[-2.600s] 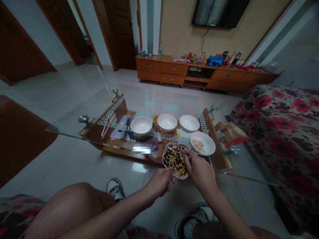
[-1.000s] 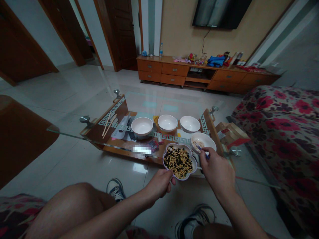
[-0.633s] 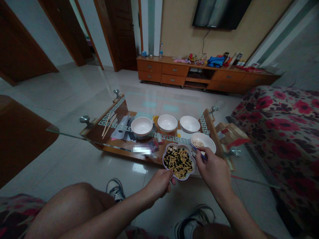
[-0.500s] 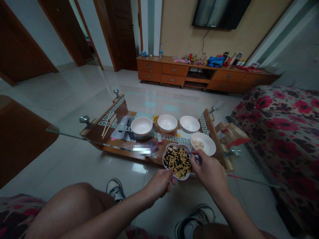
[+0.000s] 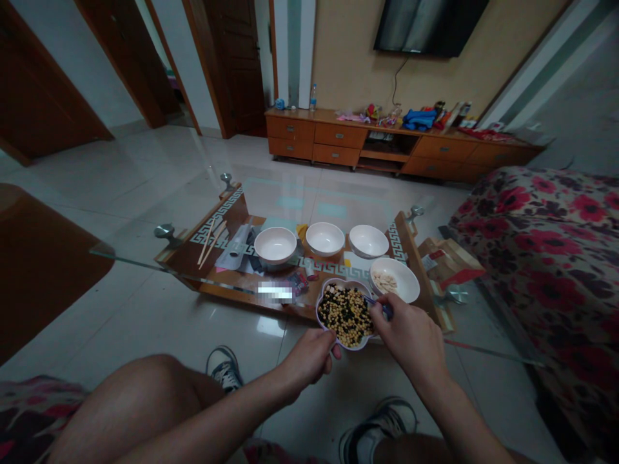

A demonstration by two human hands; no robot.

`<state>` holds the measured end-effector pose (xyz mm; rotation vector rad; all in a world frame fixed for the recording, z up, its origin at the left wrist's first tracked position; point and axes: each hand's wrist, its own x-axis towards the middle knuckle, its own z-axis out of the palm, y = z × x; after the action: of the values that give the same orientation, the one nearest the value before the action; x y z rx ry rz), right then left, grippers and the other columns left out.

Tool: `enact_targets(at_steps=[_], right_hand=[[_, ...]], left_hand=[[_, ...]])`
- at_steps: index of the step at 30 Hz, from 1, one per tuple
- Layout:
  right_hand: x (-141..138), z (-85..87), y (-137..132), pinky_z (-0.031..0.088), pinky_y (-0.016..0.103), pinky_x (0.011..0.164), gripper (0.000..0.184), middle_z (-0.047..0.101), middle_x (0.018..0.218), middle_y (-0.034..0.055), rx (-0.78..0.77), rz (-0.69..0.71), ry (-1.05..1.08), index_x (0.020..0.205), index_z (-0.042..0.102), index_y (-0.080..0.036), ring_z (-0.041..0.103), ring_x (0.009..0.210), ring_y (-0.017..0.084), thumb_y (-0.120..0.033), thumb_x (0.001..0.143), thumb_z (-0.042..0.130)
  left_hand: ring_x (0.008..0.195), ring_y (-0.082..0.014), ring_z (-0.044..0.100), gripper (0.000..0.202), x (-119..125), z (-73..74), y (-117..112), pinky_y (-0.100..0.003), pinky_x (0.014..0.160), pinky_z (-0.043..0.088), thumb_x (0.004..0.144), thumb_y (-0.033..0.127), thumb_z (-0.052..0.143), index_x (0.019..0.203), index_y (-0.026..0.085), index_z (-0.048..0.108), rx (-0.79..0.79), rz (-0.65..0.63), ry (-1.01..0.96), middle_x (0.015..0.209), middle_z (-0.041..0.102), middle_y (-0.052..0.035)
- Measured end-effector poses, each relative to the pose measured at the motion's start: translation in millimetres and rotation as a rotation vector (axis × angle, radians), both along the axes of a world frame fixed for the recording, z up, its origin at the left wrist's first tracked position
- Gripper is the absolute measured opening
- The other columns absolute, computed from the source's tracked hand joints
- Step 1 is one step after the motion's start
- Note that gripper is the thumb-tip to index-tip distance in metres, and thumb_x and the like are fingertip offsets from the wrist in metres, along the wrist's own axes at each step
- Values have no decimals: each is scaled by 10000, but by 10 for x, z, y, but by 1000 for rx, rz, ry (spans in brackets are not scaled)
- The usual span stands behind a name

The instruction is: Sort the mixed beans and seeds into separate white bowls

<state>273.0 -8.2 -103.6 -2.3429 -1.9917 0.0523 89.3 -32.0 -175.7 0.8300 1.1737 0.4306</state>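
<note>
My left hand (image 5: 307, 357) grips a white, flower-shaped bowl with a purple rim (image 5: 344, 282), held just off the table's near edge. The bowl is full of mixed yellow and black beans (image 5: 344, 316). My right hand (image 5: 411, 345) pinches a thin blue utensil (image 5: 380, 307), its tip at the bowl's right rim; the fingers hide most of it. Just beyond sits a white bowl (image 5: 405, 283) holding pale pieces (image 5: 384, 281). Farther back stand several white bowls (image 5: 325, 239) in a row, their insides looking bare.
The low glass-topped table (image 5: 169, 254) has a wooden shelf holding chopsticks (image 5: 210, 243), papers and small packets. A cardboard package (image 5: 449, 261) lies on its right, beside a floral sofa (image 5: 541, 258). My knees and shoes lie below. A wooden cabinet (image 5: 387, 145) stands beyond.
My right hand has moved left with the blue utensil, from over the white bowl to the rim of the flower-shaped bowl. My left hand and its bowl have barely moved.
</note>
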Motion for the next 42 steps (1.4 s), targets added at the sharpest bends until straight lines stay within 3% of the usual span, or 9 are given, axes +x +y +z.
enact_targets(at_steps=[6,13,22,42], right_hand=[[-6,-3,4,267,268,532,244,720,754,51,-53,-13,-15,936,696,-252,660,663,189,-391,912,497],[-5,-10,5,278,263,538,261,725,773,57,-93,17,-25,970,693,-257,680,689,194,-384,931,468],[-21,22,6,301,272,549,282,722,789,67,-118,33,-58,952,682,-255,681,700,208,-375,951,428],[-11,7,1,266,260,538,271,727,794,62,-117,73,-61,964,666,-242,681,682,187,-354,972,419]], left_hand=[[300,-75,253,422,6,-3,-4,-202,354,160,913,498,351,688,193,536,14,-3,8,397,409,49],[300,-75,237,379,18,44,6,-200,353,161,909,428,344,684,193,538,7,-1,11,385,388,54],[317,-77,251,421,8,92,3,-200,360,161,902,511,354,696,193,537,11,1,5,403,393,53],[304,-79,265,417,27,-16,3,-203,353,166,911,486,357,687,189,546,16,5,14,396,410,47]])
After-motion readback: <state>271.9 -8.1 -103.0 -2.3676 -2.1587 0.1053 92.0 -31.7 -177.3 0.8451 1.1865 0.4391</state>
